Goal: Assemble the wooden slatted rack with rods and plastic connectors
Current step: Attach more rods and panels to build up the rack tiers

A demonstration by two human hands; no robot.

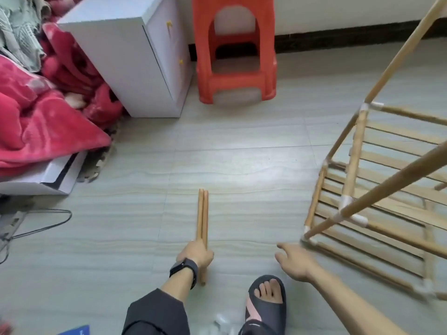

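Red blanket (36, 112): being seen heaped at the far left, against the white cabinet (125, 64).
Orange stool (235, 49): being shown standing on the floor (242, 146) by the wall, just right of the cabinet.
Rods (202, 213): two are being held side by side, pointing away over the floor.
Left grip (196, 255): being curled round both rods near their near ends.
Right grip (295, 259): being held open with fingers spread, just beside the rack's near corner; contact cannot be told.
Rack (375, 189): being shown tilted on the floor at the right, its rods and slats joined by white plastic connectors (371, 107).
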